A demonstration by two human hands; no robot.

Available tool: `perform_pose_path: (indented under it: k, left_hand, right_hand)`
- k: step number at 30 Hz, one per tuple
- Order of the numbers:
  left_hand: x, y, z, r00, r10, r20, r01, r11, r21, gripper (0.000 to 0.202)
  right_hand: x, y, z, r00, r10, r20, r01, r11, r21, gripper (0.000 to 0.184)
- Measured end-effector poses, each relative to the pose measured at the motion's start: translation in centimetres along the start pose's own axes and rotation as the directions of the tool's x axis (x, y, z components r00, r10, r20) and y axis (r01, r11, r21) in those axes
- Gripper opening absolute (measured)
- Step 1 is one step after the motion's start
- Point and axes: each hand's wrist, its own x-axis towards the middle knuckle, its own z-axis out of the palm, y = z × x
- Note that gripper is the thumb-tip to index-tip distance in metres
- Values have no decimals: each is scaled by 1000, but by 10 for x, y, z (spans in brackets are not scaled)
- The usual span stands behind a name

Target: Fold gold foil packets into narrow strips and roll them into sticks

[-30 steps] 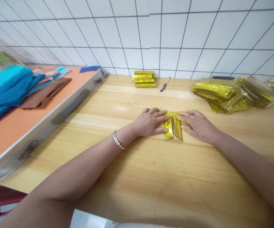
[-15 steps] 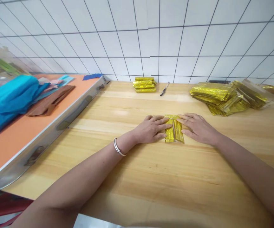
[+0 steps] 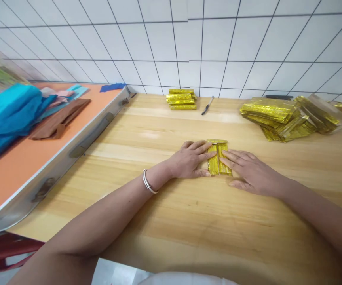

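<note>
Pen (image 3: 207, 105) beside small gold stack (image 3: 182, 99)

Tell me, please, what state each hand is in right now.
Left hand: open, flat, fingertips pressing on the foil.
Right hand: open, flat, fingertips pressing on the same foil.

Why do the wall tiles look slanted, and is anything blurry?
Head view: the wide lens fans the wall tiles outward; the gold foil stack glints; the folded foil under the left hand and right hand is sharp; the blue cloth looks soft.
</note>
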Motion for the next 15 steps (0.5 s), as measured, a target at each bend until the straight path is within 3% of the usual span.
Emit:
perform_pose_path:
  k: [5,9,15]
  left_hand:
    - [-2,5,1,992,70,-106,-65,997,51,62]
    - [-4,12,0,967,237,-94,-226,968,112,40]
    - [-10,21,-1,931,341,-126,-314,929,195,20]
  right_hand:
    - [0,-1,6,999,31,-17,-31,1000,-5,68]
    - [0,-1,9,998,47,-32,-47,999,-12,64]
    - [-3,3,11,997,1,-81,0,1000,14,62]
